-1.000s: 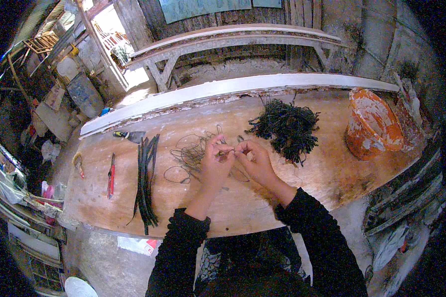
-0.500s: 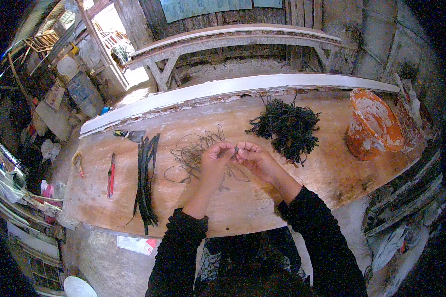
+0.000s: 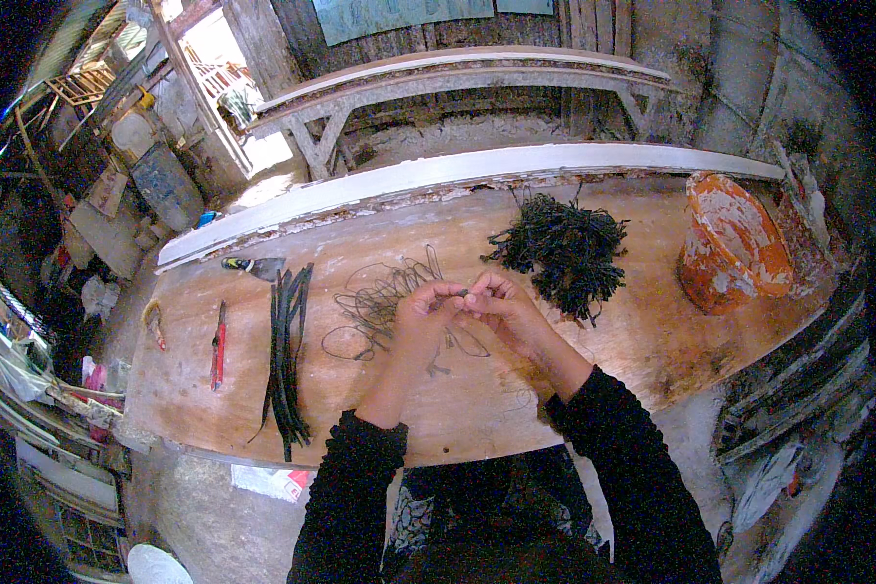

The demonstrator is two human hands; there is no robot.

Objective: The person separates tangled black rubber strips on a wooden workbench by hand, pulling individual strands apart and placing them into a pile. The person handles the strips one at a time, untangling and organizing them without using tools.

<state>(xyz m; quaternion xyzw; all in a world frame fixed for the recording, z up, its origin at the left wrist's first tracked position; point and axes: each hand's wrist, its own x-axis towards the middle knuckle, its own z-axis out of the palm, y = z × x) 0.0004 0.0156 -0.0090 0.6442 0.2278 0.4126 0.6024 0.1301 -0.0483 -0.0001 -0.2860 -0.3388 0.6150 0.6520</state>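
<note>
Left hand [image 3: 426, 304] and right hand [image 3: 505, 306] both pinched a small dark piece [image 3: 463, 294] over the bench [image 3: 594, 389], right of the looped thin line [image 3: 362, 304], left of the black bundle [image 3: 569, 251]. Steady, close fingertips seemed best (nearby loops could snag).

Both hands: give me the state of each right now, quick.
Left hand: closed, pinch grip on a small dark piece, too small to identify.
Right hand: closed, pinch grip, apparently on the same piece.
</note>
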